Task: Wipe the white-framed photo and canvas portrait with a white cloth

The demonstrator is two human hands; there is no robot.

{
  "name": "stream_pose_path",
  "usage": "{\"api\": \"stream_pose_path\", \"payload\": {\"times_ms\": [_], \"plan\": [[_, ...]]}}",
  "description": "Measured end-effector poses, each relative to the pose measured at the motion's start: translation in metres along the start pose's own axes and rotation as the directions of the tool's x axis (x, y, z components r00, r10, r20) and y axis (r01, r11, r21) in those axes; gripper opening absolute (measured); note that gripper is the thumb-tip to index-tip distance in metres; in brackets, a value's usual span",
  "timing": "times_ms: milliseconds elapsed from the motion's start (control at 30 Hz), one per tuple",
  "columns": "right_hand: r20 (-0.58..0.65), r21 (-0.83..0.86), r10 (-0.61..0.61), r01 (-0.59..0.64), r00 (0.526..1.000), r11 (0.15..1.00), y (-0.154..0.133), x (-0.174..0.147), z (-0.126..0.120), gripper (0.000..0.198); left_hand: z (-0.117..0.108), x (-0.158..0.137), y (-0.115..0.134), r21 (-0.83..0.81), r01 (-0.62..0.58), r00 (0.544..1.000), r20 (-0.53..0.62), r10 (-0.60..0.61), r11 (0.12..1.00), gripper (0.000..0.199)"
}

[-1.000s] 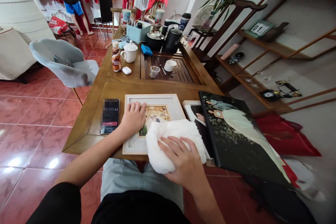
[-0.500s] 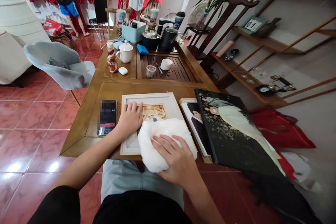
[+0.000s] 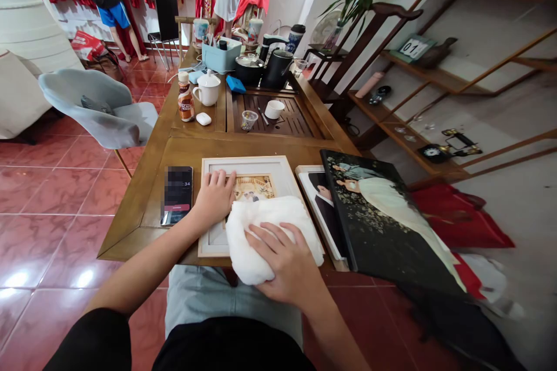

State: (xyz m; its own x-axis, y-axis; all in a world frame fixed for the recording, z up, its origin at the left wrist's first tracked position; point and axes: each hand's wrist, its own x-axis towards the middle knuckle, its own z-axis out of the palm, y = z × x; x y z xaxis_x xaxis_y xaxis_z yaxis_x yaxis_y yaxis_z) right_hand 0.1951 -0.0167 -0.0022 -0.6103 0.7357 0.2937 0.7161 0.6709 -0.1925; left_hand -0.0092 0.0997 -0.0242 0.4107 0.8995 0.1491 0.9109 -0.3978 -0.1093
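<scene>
A light wooden picture frame (image 3: 280,167) with a white mat and a small warm-toned picture lies flat at the table's near edge. My left hand (image 3: 214,198) rests on its left part, fingers stretched out and holding nothing. Over the frame's lower right is a thick, fluffy white cloth (image 3: 247,237), folded into a pad and hiding part of the picture. My right hand (image 3: 285,264) presses on this cloth from above, its fingers curved over it and the thumb at the near side.
Left of the frame lies a phone (image 3: 177,196). A large dark portrait print (image 3: 383,214) overlaps another framed photo (image 3: 319,203) on the right. Farther back stand a bottle (image 3: 185,98), a white lidded mug (image 3: 209,90) and a tea tray (image 3: 304,116). Two people stand in the background.
</scene>
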Motion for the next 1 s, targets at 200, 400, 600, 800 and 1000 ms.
{"api": "stream_pose_path", "payload": {"times_ms": [200, 400, 600, 800, 1000], "plan": [[0.079, 0.051, 0.122, -0.126, 0.989, 0.991, 0.008, 0.019, -0.010, 0.050, 0.001, 0.001, -0.001, -0.011, -0.003, 1.000, 0.014, 0.003, 1.000, 0.054], [0.141, -0.030, 0.121, -0.118, 0.983, 0.993, 0.032, 0.052, -0.006, 0.049, 0.003, 0.000, -0.003, -0.027, -0.019, 1.000, 0.020, 0.019, 0.999, 0.056], [0.114, -0.089, 0.153, -0.143, 0.982, 0.986, 0.051, 0.069, 0.007, 0.055, 0.003, -0.001, -0.002, -0.049, -0.009, 1.000, 0.015, 0.009, 0.999, 0.055], [0.141, -0.086, 0.176, -0.165, 0.974, 0.982, 0.037, 0.051, 0.005, 0.051, 0.001, 0.000, 0.000, -0.043, 0.019, 0.999, 0.030, -0.018, 0.999, 0.055], [0.141, -0.064, 0.165, -0.158, 0.976, 0.985, 0.019, 0.026, -0.006, 0.058, -0.001, 0.000, 0.001, -0.041, 0.015, 1.000, 0.026, -0.014, 0.999, 0.053]]}}
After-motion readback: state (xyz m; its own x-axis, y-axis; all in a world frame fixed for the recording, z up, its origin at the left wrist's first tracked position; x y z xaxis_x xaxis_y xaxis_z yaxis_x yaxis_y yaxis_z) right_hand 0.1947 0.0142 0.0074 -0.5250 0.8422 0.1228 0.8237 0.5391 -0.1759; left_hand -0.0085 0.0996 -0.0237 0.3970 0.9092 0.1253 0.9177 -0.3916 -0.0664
